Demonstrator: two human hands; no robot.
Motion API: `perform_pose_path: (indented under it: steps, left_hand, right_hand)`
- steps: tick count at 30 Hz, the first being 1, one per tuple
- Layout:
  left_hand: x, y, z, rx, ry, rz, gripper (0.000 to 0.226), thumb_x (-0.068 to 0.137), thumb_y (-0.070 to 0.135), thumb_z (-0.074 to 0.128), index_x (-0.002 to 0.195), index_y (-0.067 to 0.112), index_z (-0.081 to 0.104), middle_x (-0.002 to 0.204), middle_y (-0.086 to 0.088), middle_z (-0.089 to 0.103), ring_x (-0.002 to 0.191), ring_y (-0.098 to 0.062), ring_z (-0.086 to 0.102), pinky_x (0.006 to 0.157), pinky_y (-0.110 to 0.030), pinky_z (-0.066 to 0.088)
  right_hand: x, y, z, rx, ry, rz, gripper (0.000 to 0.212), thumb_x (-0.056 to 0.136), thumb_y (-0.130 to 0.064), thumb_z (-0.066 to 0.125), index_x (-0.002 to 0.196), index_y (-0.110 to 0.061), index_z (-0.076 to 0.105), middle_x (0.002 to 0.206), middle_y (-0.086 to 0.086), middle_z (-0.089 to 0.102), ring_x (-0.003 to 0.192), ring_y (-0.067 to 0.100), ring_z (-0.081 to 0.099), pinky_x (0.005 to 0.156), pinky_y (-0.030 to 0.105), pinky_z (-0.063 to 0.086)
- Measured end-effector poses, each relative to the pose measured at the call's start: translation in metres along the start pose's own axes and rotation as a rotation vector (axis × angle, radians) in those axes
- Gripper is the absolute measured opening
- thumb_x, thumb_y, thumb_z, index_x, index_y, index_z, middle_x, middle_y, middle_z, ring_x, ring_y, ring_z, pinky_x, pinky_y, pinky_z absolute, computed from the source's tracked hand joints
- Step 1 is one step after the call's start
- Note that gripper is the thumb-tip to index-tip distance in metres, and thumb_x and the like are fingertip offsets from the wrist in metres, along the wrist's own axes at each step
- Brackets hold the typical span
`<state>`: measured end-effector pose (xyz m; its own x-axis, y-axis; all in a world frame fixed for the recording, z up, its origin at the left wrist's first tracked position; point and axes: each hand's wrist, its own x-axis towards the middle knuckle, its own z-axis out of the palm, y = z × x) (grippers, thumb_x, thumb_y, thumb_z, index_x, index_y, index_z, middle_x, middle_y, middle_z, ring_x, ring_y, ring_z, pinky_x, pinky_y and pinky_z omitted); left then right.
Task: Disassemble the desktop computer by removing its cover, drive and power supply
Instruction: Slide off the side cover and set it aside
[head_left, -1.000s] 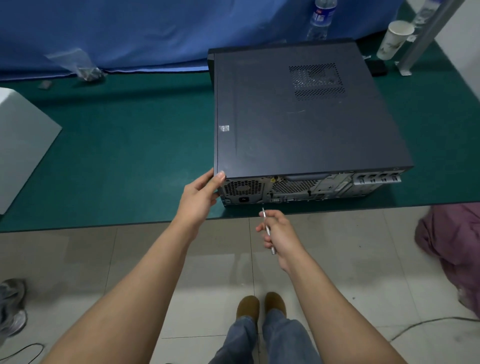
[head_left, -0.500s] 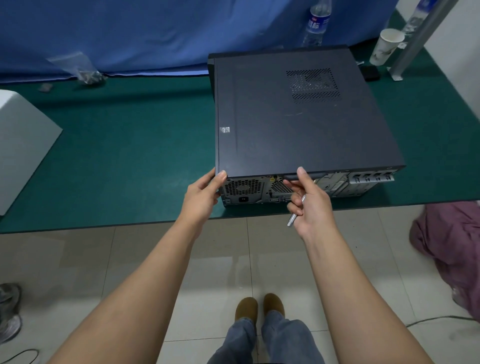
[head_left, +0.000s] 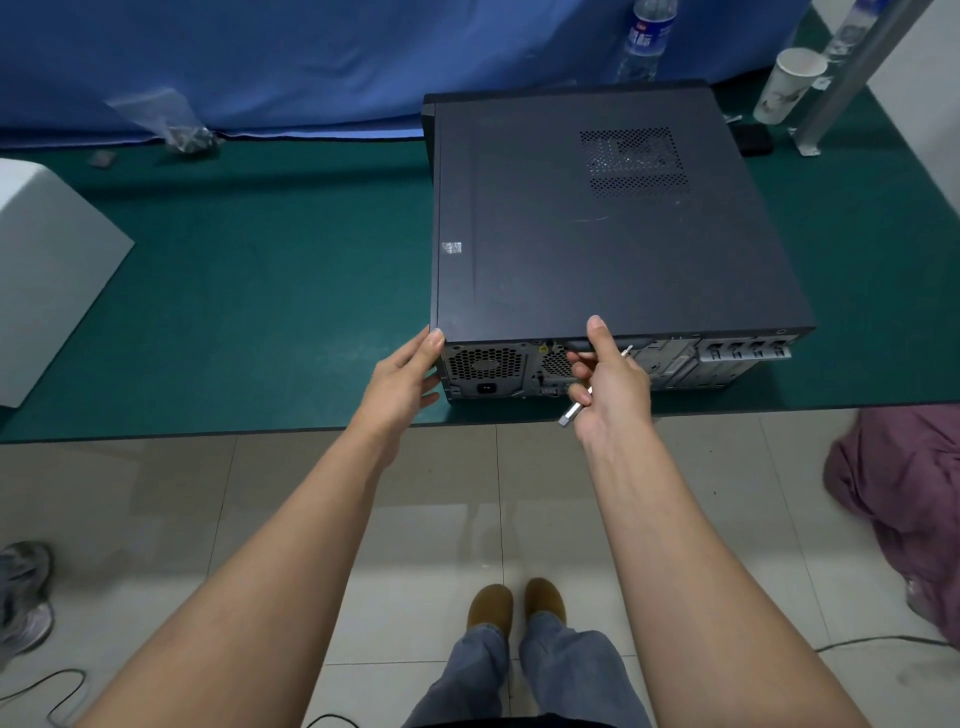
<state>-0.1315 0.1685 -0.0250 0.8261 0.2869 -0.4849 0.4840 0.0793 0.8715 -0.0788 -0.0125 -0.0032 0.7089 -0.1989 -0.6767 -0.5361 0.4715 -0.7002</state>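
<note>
- None of the three removals looks finished: the dark grey metal cover panel (head_left: 597, 228) still lies flat and closed on top of the black desktop computer case (head_left: 613, 364), which rests on its side on the green table mat (head_left: 260, 291), rear ports facing the person.
- Left hand (head_left: 402, 379) rests against the rear left corner, fingers fairly straight, thumb touching the top edge.
- Right hand (head_left: 608, 374) has its thumb on the cover's rear lip, while its curled lower fingers hold a slim silver screwdriver bit (head_left: 574, 408).
- Whether the rear cover screws are already out is hard to tell from here; probably sliding the cover comes next.
- Drive and power supply remain inside, untouched.
</note>
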Motion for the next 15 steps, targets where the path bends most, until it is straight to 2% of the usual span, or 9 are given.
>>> perform_pose_path:
  steps: [8, 15]
  left_hand:
    - [0.0031, 0.0012, -0.0049, -0.012, -0.041, -0.049, 0.043, 0.095, 0.052, 0.046, 0.130, 0.030, 0.056, 0.124, 0.006, 0.064, 0.118, -0.016, 0.057, 0.103, -0.039, 0.044]
    - [-0.0007, 0.0051, 0.0017, -0.088, 0.019, -0.084, 0.039, 0.096, 0.048, 0.047, 0.128, 0.027, 0.058, 0.121, 0.004, 0.065, 0.117, -0.017, 0.057, 0.104, -0.038, 0.043]
  right_hand:
    - [0.0000, 0.0013, 0.0022, 0.039, 0.027, -0.030, 0.023, 0.087, -0.024, 0.067, 0.078, -0.012, 0.050, 0.069, 0.005, 0.056, 0.051, 0.006, 0.042, 0.034, 0.011, 0.028]
    - [-0.0034, 0.0014, 0.0035, 0.081, 0.026, 0.008, 0.020, 0.086, -0.025, 0.068, 0.080, -0.013, 0.053, 0.069, 0.003, 0.056, 0.052, 0.006, 0.042, 0.034, 0.012, 0.027]
